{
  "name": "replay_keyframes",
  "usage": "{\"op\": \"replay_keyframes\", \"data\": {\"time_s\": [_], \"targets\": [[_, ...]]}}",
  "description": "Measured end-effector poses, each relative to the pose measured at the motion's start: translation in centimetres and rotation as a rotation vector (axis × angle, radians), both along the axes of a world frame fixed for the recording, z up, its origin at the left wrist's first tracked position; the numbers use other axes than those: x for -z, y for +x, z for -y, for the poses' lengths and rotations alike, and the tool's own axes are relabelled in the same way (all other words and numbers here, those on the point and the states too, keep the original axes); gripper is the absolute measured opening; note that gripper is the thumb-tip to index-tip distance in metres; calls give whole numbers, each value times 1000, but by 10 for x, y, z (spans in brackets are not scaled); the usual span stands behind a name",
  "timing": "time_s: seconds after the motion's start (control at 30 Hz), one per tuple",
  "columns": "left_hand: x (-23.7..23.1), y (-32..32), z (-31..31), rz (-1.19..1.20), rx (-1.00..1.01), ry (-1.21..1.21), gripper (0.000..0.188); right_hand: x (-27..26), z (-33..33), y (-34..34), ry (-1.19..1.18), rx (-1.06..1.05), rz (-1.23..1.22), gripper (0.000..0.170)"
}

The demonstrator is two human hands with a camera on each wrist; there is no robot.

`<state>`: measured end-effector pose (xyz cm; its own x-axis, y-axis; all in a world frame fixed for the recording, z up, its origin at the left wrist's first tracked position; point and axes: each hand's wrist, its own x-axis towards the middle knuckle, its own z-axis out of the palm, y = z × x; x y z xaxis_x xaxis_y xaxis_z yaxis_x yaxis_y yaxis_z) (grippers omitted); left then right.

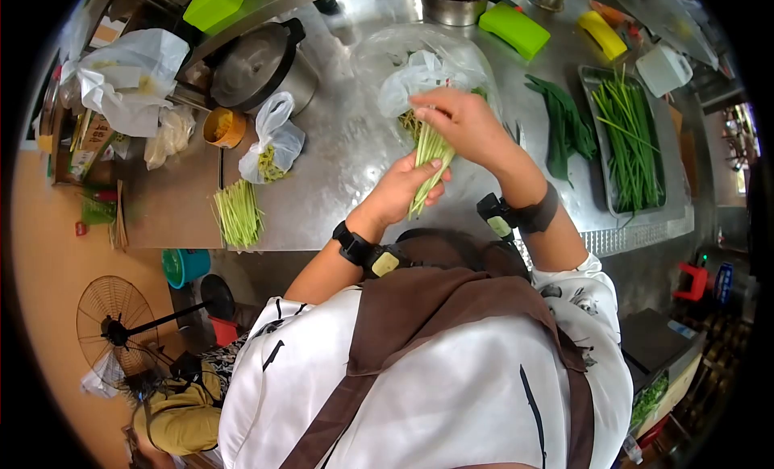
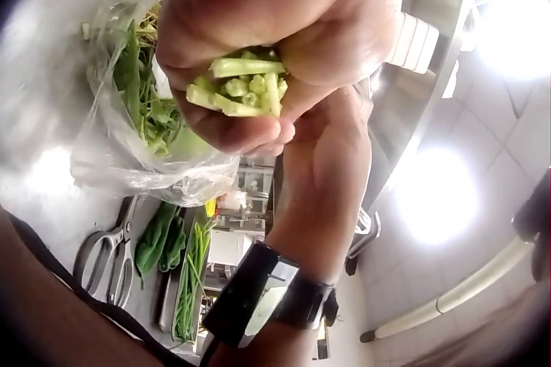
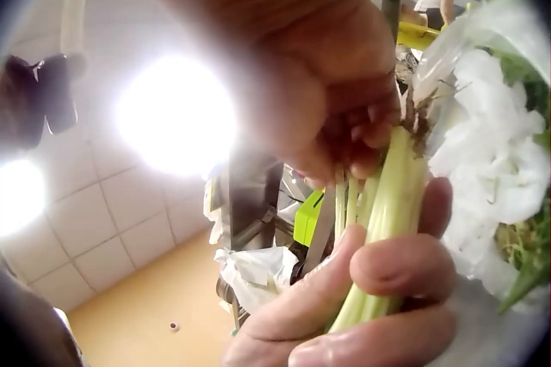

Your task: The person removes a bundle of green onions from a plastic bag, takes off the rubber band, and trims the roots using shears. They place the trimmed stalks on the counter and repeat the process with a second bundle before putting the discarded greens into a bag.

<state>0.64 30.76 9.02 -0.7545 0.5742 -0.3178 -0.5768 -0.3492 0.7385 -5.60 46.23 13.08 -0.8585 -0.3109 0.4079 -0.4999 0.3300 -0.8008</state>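
Note:
In the head view the left hand (image 1: 401,191) grips a bundle of pale green stalks (image 1: 433,153), fingers wrapped around it. Cut stalk ends (image 2: 250,92) poke out of the left fist (image 2: 258,23) in the left wrist view. The right hand (image 1: 465,124) is at the bundle's far end; in the right wrist view the fingers of the right hand (image 3: 318,83) are curled at the stalk tops, pinching thin stalks beside a brownish root end (image 3: 419,122). Behind the hands lies a clear plastic bag (image 1: 476,54) with greens and white plastic.
Cut stalks (image 1: 239,214) lie at the counter's near left edge, below a small bag (image 1: 274,139) and a lidded pot (image 1: 256,66). To the right are dark green leaves (image 1: 562,122) and a tray (image 1: 663,175) of long greens. Scissors (image 2: 112,255) rest beside the clear bag.

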Motion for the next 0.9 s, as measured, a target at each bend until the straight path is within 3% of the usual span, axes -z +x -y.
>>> {"op": "replay_keyframes", "data": {"time_s": [0.03, 0.1, 0.13, 0.17, 0.27, 0.3, 0.37, 0.43, 0.5, 0.6, 0.9], "targets": [[0, 0, 1, -6, -10, 6, 17, -2, -2, 0, 2, 2, 2, 19], [-1, -1, 2, -11, -22, 15, 18, -9, -13, -2, -304, 359, 82, 20], [-1, -1, 3, -13, -26, 19, 19, -11, -23, -4, -345, 450, 64, 23], [-2, -1, 4, -17, -30, 22, 19, -6, -34, -3, -341, 448, 66, 23], [-2, -2, 2, 8, -24, 19, 21, -2, -49, 8, -76, 363, 413, 31], [-3, -2, 1, 10, -15, 18, 21, -1, -47, 12, -78, 371, 414, 31], [-4, -2, -1, 23, -31, 31, 22, 5, -45, 17, -79, 292, 663, 34], [-6, -3, -3, 24, -17, 37, 21, 10, -42, 20, -159, 241, 692, 31], [-7, -2, -6, 25, -2, 41, 21, 16, -39, 22, -399, 83, 779, 23], [-6, -4, -7, 7, 1, 32, 20, 21, -35, 21, -557, 82, 811, 18], [-9, -6, -6, -23, -3, 30, 20, 29, -28, 21, -677, 142, 698, 14]]}}
